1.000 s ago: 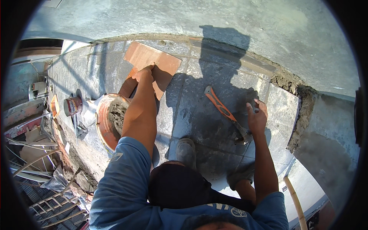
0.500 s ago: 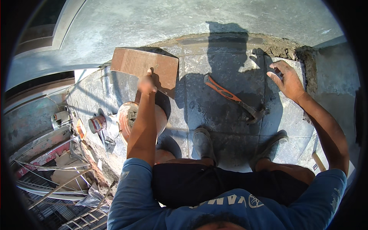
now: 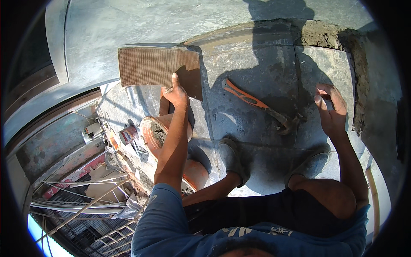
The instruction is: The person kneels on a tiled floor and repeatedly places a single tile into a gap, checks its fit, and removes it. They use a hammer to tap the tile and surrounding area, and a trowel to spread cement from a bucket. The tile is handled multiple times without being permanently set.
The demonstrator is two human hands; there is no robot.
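My left hand (image 3: 177, 95) grips a brown tile (image 3: 150, 67) at its near edge, the thumb lying on the ribbed face and the fingers hidden beneath. The tile is raised in front of the wall, over the grey tiled floor (image 3: 252, 124). My right hand (image 3: 332, 107) hangs above the floor on the right, its fingers curved and apart with nothing held. Between my two hands lies a hammer (image 3: 247, 95) with an orange and black handle, its head toward my right foot. Under my left forearm stands an orange bucket (image 3: 147, 136) with grey mortar inside.
Another orange bucket (image 3: 198, 170) sits beside my left leg. A small red and white can (image 3: 128, 135) stands left of the buckets. Rough mortar (image 3: 321, 35) fills a strip along the wall (image 3: 171, 21). Poles and a ladder (image 3: 113, 240) lie lower down at the left.
The tile has turned to sit more level, and the thumb now lies plainly on its face. My right hand has dropped nearer to me. The whole view has shifted somewhat.
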